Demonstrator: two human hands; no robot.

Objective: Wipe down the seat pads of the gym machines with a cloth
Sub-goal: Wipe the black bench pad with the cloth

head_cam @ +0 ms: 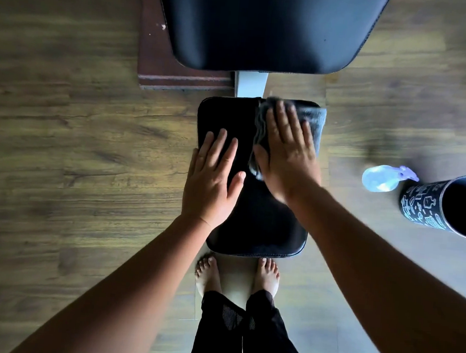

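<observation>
right hand [287, 150] presses the crumpled grey cloth [311, 118] flat-fingered on the far right corner of the black vinyl seat pad [259, 223], whose length runs back toward them. left hand [212, 180] lies flat on its left edge.

Wood-plank floor [62, 135], brown mat [157, 59], dim light

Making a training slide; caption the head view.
Right hand presses a grey cloth on the black seat pad while the left hand rests flat beside it.
</observation>
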